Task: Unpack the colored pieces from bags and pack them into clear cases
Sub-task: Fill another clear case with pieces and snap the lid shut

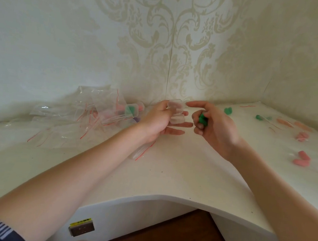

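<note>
Green pieces (202, 119), seemingly soft and light, pinched in right hand (215, 125); left hand (159, 118), at nine o'clock, grips open clear case (176, 110) edgewise.

left hand (159, 118) cupped, right hand (215, 123) curled

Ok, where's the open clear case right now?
Head view, centre: the clear case sits open in the left hand, just left of the right hand gripping a green piece.

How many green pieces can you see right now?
4. One in the right hand's grip; one inside a case by the bags; two loose on the desk to the right. The bag pile may hide more.
</note>
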Demonstrator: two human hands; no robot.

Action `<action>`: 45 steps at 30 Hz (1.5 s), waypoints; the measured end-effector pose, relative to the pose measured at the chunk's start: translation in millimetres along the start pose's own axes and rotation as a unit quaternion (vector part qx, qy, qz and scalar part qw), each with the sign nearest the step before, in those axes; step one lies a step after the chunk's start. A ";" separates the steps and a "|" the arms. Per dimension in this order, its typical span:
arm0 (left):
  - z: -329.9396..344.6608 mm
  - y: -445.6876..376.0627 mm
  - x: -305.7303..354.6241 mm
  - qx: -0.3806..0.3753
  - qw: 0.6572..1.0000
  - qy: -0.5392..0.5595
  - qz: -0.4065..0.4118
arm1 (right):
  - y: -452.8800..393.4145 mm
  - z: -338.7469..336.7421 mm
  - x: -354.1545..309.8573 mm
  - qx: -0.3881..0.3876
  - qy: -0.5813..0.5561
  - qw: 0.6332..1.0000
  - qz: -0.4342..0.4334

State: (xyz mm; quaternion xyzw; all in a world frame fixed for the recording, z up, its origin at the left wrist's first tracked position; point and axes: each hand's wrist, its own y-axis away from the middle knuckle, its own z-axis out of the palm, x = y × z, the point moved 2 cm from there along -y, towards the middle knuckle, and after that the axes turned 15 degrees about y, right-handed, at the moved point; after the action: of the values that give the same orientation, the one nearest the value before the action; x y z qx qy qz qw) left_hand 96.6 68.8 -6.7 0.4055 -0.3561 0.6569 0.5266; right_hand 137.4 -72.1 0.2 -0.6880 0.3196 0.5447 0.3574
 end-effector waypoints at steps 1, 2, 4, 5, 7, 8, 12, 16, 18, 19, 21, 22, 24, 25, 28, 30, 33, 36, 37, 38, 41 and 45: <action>-0.2 0.0 -2.2 0.007 0.999 -0.034 0.018 | -1.5 -2.2 0.5 0.019 -0.027 0.999 0.010; -0.1 0.8 -3.6 0.017 0.998 -0.055 0.031 | -2.0 -3.0 1.6 0.033 -0.039 0.999 0.017; -0.5 0.3 -5.0 0.035 0.994 -0.089 0.054 | -2.4 -2.7 5.2 0.053 -0.041 0.997 0.025; -1.6 -0.3 -5.0 0.042 0.988 -0.129 0.072 | -2.5 -2.4 6.1 0.059 -0.036 0.997 0.027; -2.9 -0.4 -4.0 0.052 0.969 -0.216 0.109 | -2.0 -2.0 5.1 0.053 -0.018 0.998 0.025; -3.0 0.0 -3.5 0.060 0.961 -0.239 0.123 | -1.5 -1.9 4.3 0.041 -0.004 0.999 0.020; -1.7 0.6 -3.7 0.067 0.955 -0.254 0.136 | 1.2 -2.6 5.3 0.026 0.044 0.999 0.002; -1.5 -2.5 -7.8 0.050 0.967 -0.230 0.100 | 1.8 -1.0 5.7 0.038 0.075 0.996 0.002; -1.4 -4.1 -10.8 0.050 0.979 -0.182 0.072 | 2.0 0.0 5.2 0.046 0.092 0.995 -0.002; -1.7 -5.5 -12.9 0.048 0.985 -0.157 0.060 | 2.0 0.4 4.8 0.055 0.109 0.993 -0.004; -2.9 -8.0 -16.5 0.049 0.991 -0.121 0.039 | 2.0 1.0 4.5 0.075 0.139 0.987 -0.005; -3.4 -8.9 -17.4 0.051 0.993 -0.103 0.029 | 2.3 0.9 4.4 0.083 0.149 0.985 -0.005; -2.7 -9.6 -17.9 0.044 0.998 -0.048 0.001 | 2.3 0.5 5.5 0.094 0.164 0.982 -0.005; -2.0 -9.8 -17.4 0.036 0.999 -0.020 -0.016 | 2.6 0.7 5.9 0.096 0.174 0.980 -0.007; -0.3 -8.0 -14.7 0.009 0.998 0.026 -0.050 | 3.4 1.7 5.3 0.096 0.210 0.973 -0.022; -1.0 -8.1 -15.2 -0.004 0.998 0.022 -0.056 | 3.9 0.5 4.5 0.105 0.233 0.966 -0.032; -2.2 -8.7 -15.9 -0.008 0.998 0.024 -0.063 | 3.9 -0.9 5.6 0.108 0.261 0.958 -0.038; -1.8 -8.9 -14.5 -0.006 0.997 0.042 -0.067 | 2.2 -1.7 6.9 0.113 0.258 0.958 -0.051; -1.4 -9.0 -14.6 -0.009 0.997 0.041 -0.067 | 1.5 -2.3 6.9 0.118 0.250 0.959 -0.056; -0.6 -8.1 -14.8 -0.012 0.997 0.036 -0.069 | 1.2 -2.9 6.9 0.123 0.241 0.961 -0.058; 1.3 -6.5 -16.0 -0.026 0.997 0.021 -0.075 | 0.7 -3.8 6.7 0.132 0.235 0.961 -0.064; 1.7 -5.1 -15.0 -0.032 0.996 0.032 -0.082 | 1.3 -2.2 6.2 0.125 0.265 0.953 -0.080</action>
State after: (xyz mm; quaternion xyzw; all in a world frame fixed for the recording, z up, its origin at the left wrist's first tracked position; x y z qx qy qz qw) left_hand 103.6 62.2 -19.4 0.3951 -0.3254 0.6127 0.6022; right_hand 138.7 -74.9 -5.7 -0.7809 0.4125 0.2679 0.3850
